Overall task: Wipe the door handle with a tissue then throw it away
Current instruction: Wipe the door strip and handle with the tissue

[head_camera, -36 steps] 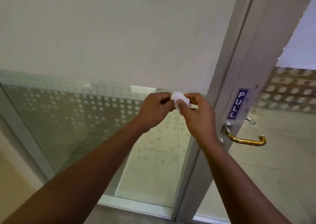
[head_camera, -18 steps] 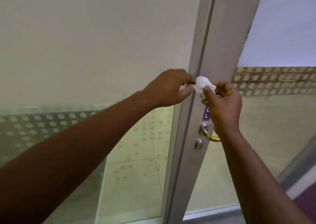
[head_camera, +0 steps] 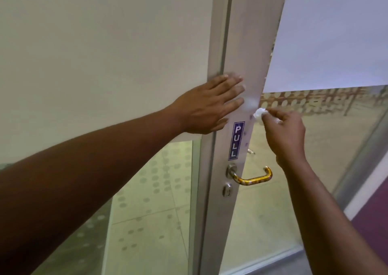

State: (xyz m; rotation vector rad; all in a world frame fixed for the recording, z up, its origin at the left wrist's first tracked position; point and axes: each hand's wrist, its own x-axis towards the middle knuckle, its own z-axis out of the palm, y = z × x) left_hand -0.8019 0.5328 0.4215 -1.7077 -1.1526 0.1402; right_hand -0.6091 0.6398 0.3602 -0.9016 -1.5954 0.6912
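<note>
A brass lever door handle sticks out to the right from the grey metal stile of a glass door. My right hand is above the handle, pinching a small crumpled white tissue at its fingertips, close to the stile's right edge. My left hand lies flat with fingers spread against the stile and frame, above the blue PULL sticker. The tissue is apart from the handle.
A round lock cylinder sits below the handle. Frosted glass panels with dot patterns flank the door on both sides. A tiled floor shows through the lower glass, and a purple strip runs at the right.
My left hand let go of the tissue and pressed flat on the door stile. My right hand keeps the tissue. The view moved closer and shifted, so the handle is uncovered.
</note>
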